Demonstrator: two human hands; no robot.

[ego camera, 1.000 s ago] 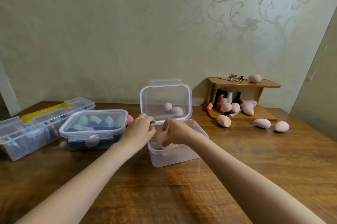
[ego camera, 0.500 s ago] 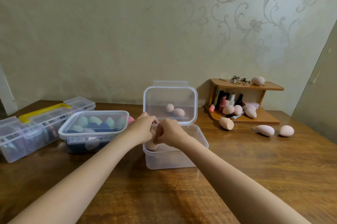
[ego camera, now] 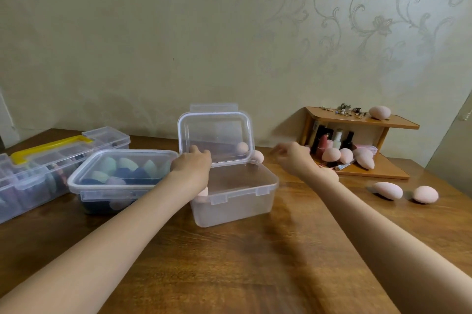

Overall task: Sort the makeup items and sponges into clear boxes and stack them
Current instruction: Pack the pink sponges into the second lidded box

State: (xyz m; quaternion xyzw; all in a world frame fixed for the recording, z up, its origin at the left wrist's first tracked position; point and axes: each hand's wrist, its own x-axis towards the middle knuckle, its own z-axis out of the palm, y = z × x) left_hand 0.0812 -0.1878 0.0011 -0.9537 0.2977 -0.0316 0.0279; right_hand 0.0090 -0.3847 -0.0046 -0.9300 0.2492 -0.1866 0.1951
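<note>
Left hand [ego camera: 191, 165] grips the raised lid [ego camera: 215, 138]; right hand [ego camera: 293, 157], fingers loosely spread and empty, reaching toward two o'clock, could nudge pink sponges [ego camera: 344, 155] off the shelf [ego camera: 378, 173].

Counter [ego camera: 229, 275]: dark brown wood, visible grain.
Wall [ego camera: 153, 32]: pale beige-green; faint grey floral scroll pattern at upper right.
Open box [ego camera: 237, 198]: clear, frosted plastic; one pale pink sponge [ego camera: 203, 192] inside.
Closed box [ego camera: 120, 175]: clear; sponges within mint green, navy blue, lilac.
Long case [ego camera: 33, 173]: clear, yellow handle [ego camera: 48, 148].
Shelf [ego camera: 362, 119]: orange-brown wood.
Loose sponges [ego camera: 388, 189]: pale pink.
Bottles [ego camera: 329, 139]: black, white, red-pink.
</note>
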